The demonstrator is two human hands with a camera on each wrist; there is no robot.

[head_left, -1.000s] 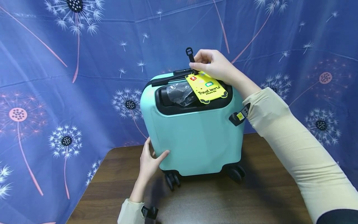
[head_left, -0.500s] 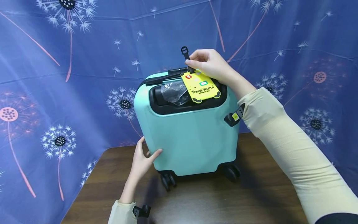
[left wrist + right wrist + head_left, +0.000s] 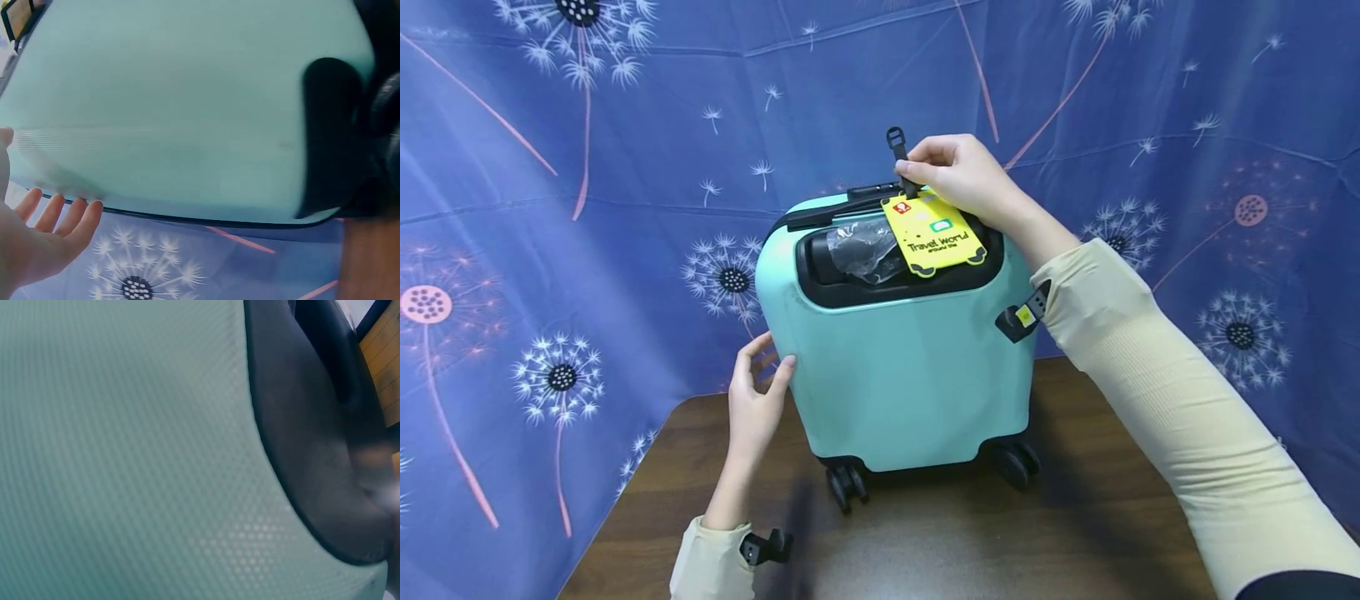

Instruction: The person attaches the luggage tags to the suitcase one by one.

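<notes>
A mint-green suitcase [image 3: 910, 375] stands upright on its black wheels. My right hand [image 3: 966, 179] pinches the black strap of a yellow luggage tag [image 3: 934, 235] above the suitcase top. The tag hangs over the dark recess and reads "Travel World"; the strap's buckle end [image 3: 895, 137] sticks up past my fingers. At the suitcase's left side is my left hand [image 3: 754, 408], thumb toward the front and loosely bent fingers toward the back edge. In the left wrist view, those fingertips [image 3: 78, 209] lie along the case's edge. The right wrist view shows only case and recess, not the hand.
Clear crumpled plastic [image 3: 867, 250] covers part of the recess. A black handle [image 3: 827, 215] runs along the suitcase top. Beneath is a brown wooden table [image 3: 940, 533], with a blue dandelion-print cloth [image 3: 647, 167] hanging behind.
My left hand has slid up and left along the suitcase's side, from near its lower corner. My right hand keeps its pinch on the tag strap. The whole head view has shifted slightly.
</notes>
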